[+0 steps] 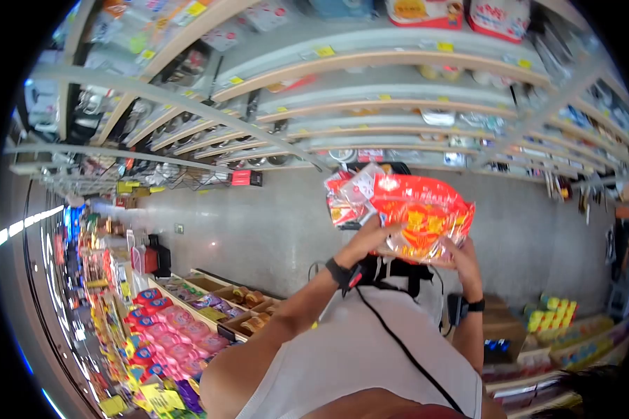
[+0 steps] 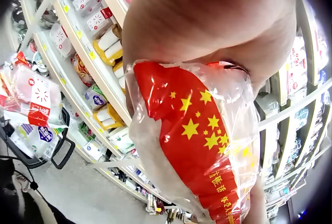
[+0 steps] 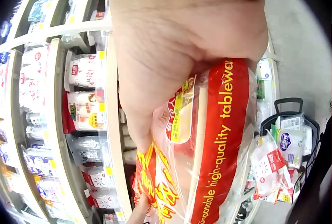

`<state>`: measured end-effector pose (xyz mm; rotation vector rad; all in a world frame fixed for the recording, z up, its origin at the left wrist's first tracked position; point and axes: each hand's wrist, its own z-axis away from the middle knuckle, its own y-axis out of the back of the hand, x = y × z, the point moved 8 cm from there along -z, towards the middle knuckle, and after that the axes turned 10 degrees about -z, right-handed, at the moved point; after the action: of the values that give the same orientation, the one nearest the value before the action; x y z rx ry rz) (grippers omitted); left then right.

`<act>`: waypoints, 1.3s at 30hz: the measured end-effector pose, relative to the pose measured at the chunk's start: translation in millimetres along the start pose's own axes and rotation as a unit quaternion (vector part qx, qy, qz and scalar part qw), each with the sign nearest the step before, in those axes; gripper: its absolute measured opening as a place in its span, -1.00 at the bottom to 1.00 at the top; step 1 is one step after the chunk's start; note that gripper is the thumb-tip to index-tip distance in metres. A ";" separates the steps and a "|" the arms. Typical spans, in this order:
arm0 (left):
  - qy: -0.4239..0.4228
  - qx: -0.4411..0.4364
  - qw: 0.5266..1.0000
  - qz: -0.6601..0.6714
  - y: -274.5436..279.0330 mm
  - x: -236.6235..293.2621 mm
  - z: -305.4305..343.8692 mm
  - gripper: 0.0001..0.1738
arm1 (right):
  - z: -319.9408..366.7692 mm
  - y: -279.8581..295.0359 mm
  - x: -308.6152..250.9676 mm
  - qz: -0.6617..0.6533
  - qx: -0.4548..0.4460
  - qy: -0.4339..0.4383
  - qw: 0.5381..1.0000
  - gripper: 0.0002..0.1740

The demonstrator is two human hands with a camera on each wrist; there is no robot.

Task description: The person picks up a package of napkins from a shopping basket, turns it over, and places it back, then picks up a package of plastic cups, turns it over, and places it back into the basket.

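Between my two hands is a clear plastic pack of disposable tableware (image 1: 423,220) with red and yellow printing. My left hand (image 1: 367,239) grips its left side, thumb over the front. On the right side my right hand (image 1: 463,260) holds the lower corner, thumb on the face. The left wrist view shows a red band with yellow stars on the pack (image 2: 192,125); the fingers behind it are mostly hidden. "Disposable high-quality tableware" reads along the pack (image 3: 220,146) in the right wrist view. Just beyond it stands a dark shopping basket (image 3: 288,101) filled with packaged goods.
Shelves (image 1: 398,63) of packaged goods run along the aisle ahead. Grey floor (image 1: 272,216) lies between them and a display of pink bottles (image 1: 182,332) at the lower left. A cardboard box (image 1: 500,321) stands at my right. A red box (image 1: 247,178) is by the shelf foot.
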<state>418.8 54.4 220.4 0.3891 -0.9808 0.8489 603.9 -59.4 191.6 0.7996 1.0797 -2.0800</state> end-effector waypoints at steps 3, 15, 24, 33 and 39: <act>-0.022 0.041 0.999 -0.007 8.4 -21.7 8.2 -0.51 | -12.0 -2.2 1.0 0.024 -0.016 -0.035 0.999 -0.62; -0.045 0.155 0.986 0.030 60.1 -25.6 25.9 -0.51 | -52.5 -62.5 -1.0 0.083 -0.160 -0.001 0.984 -0.69; -0.077 0.095 0.982 -0.141 16.5 -2.7 37.6 -0.49 | -24.2 -17.7 3.9 0.029 -0.116 0.022 0.993 -0.64; -0.100 0.077 0.991 -0.034 76.8 -46.4 55.2 -0.46 | -19.5 -70.7 34.0 0.128 -0.088 0.043 0.987 -0.70; -0.106 0.098 0.989 0.017 148.4 -76.5 96.4 -0.46 | -7.8 -145.0 70.2 0.165 -0.080 0.058 0.981 -0.74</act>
<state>227.7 51.6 194.6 0.6421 -1.1053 0.9519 451.8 -6.6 201.0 0.9577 1.0789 -1.6664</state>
